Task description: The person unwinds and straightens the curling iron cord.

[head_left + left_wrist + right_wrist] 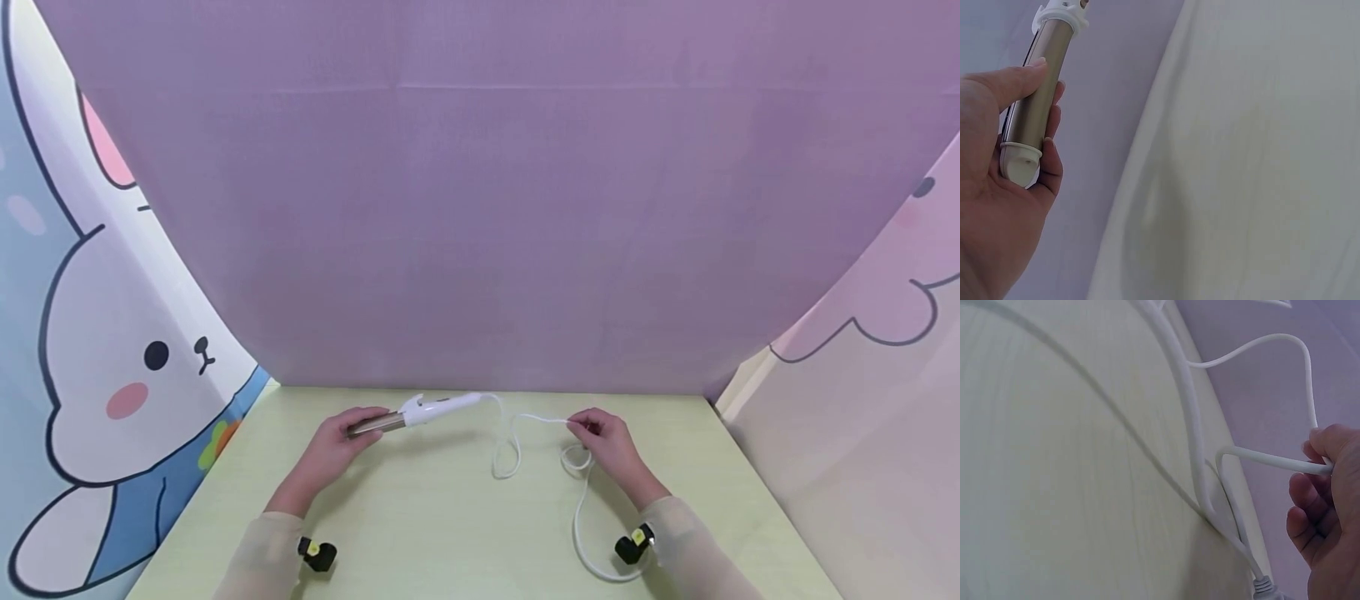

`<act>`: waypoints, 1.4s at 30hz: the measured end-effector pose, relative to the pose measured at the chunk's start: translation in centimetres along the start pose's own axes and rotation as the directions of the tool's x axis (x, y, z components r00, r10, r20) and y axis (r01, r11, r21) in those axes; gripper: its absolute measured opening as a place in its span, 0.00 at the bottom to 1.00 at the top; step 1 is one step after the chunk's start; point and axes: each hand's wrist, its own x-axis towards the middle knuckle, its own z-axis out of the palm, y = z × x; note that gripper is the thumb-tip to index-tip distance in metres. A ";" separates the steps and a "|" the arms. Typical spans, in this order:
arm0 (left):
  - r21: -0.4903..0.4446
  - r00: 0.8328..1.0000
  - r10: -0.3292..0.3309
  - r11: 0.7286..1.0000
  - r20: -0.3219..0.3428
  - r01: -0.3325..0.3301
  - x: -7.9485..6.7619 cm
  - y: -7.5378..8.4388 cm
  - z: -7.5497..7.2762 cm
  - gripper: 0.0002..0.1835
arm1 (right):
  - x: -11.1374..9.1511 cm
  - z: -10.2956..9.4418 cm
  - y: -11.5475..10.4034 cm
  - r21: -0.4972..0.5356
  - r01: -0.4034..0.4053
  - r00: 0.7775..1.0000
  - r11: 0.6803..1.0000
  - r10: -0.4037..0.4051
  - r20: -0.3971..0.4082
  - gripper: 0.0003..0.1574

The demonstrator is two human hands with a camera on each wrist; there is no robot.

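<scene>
A white curling iron (pixel 441 407) with a bronze-coloured barrel (pixel 1040 87) is held above the table by my left hand (pixel 335 450). In the left wrist view the thumb lies along the barrel, the fingers wrap behind it, and the white tip (pixel 1020 164) sits near the palm. My right hand (pixel 611 448) pinches the iron's white cord (pixel 1188 406) between thumb and fingers. Between the hands the cord hangs in a loop; beyond the right hand it curls down toward the wrist. A ribbed cord end (pixel 1265 586) shows at the bottom of the right wrist view.
The pale yellow-green table (pixel 450 517) lies under both hands. A purple cloth backdrop (pixel 487 208) rises at its far edge. Cartoon-printed curtains stand at the left (pixel 105 333) and right (pixel 862 400). Each wrist wears a small black camera.
</scene>
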 end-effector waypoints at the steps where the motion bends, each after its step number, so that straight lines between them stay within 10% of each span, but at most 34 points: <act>1: 0.001 1.000 -0.004 1.000 -0.002 0.004 -0.1 -0.2 -0.1 0.22 | -0.2 -0.1 -0.5 0.006 0.004 1.000 1.000 -0.004 0.001 0.04; 42: 0.133 0.971 -0.234 0.965 0.042 0.227 -1.1 -4.3 -1.5 0.19 | -0.5 0.3 3.1 -0.147 0.008 0.999 0.989 -0.002 0.047 0.05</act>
